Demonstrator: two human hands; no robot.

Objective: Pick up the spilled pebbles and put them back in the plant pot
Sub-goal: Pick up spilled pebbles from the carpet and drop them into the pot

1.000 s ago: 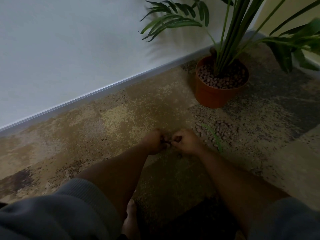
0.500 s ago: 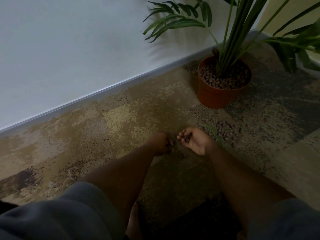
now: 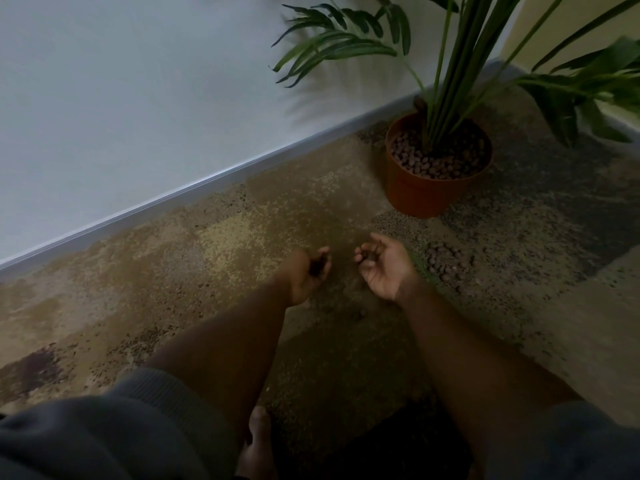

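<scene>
Plant pot: terracotta orange-brown, plain. Pebbles in pot: dull reddish-brown with a greyish cast. Spilled pebbles on carpet: same reddish-brown, hard to pick out from the floor. Plant leaves: dark green; stems lighter green. Carpet: mottled patches of tan, ochre yellow and brown, speckled dark; grey patch to the right; a dark purplish blotch at far left. Wall: pale blue-grey, plain. Skirting board: grey. Sleeves: dark grey, ribbed cuff.

Plant pot: upper right of the frame, near the wall.
Spilled pebbles: below the pot, right of, seemingly beside, the right hand.
</scene>
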